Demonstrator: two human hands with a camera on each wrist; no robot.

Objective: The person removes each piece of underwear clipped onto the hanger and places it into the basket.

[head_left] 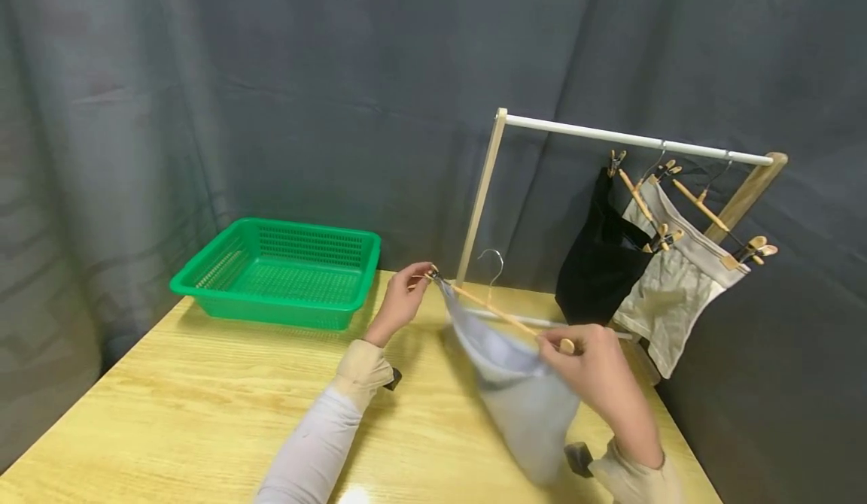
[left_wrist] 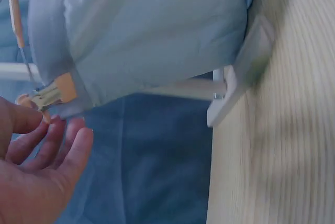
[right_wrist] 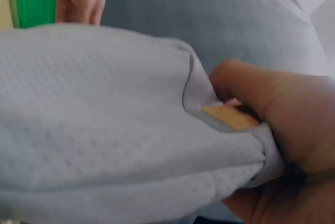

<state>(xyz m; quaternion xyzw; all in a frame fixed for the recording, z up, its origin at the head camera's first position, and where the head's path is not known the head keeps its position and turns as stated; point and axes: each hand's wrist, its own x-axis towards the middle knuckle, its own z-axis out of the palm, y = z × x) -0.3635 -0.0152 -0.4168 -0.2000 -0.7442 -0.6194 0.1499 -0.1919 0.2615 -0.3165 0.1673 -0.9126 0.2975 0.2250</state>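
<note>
Between both hands hangs a light grey-blue garment (head_left: 518, 391) with a waistband, clipped to a wooden clip hanger (head_left: 497, 313) whose metal hook points up. My left hand (head_left: 401, 301) pinches the clip (left_wrist: 52, 92) at the hanger's left end, its thumb and fingertips at the clip's handles. At the opposite end my right hand (head_left: 596, 368) grips the other clip (right_wrist: 233, 116) with the garment's edge folded about it; its fingers are partly hidden in the right wrist view. Blur softens the garment's lower part.
A green plastic basket (head_left: 366, 282) stands at the table's back left. On the right is a rack with a white rail (head_left: 576, 129) and wooden posts. Black clothing (head_left: 596, 271) and beige shorts (head_left: 677, 293) hang there on clip hangers. A dark grey curtain (head_left: 406, 113) backs the table (head_left: 203, 406).
</note>
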